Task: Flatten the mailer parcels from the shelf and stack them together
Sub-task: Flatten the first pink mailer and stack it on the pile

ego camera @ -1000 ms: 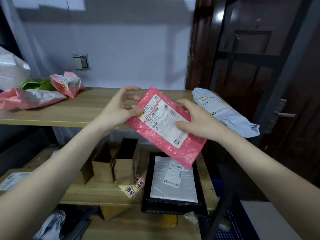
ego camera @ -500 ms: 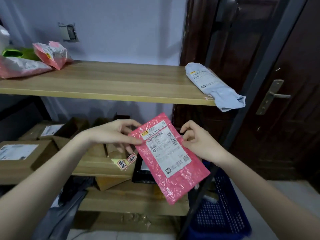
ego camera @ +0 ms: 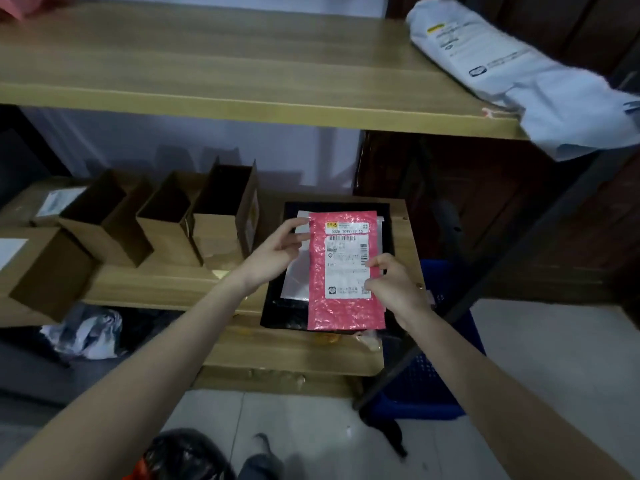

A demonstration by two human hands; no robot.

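Nearest, at the bottom edge: a black bag [ego camera: 183, 455] on the tiled floor [ego camera: 311, 438]. Further in, over the middle shelf [ego camera: 166, 289]: held the pink mailer [ego camera: 346, 271] between both hands, label side up, long axis running near to far, barcode end pointing away toward the wall. Left hand [ego camera: 273, 258] at the mailer's far left corner, fingers [ego camera: 294, 225] pinched narrow on the edge. Right hand [ego camera: 394, 285] on the right edge about midway, fingers closed on it with the thumb on the label. Lay over, or just above, a clear-wrapped white mailer [ego camera: 294, 271] on a black tray-like parcel [ego camera: 280, 306]; could not tell whether touching. To the left, open cardboard boxes [ego camera: 166, 220] in a row. To the right, a blue basket [ego camera: 426, 375] on the floor. Farthest, on the top shelf [ego camera: 242, 64]: a light blue mailer [ego camera: 519, 71], lying diagonally, its crumpled end overhanging the right edge.
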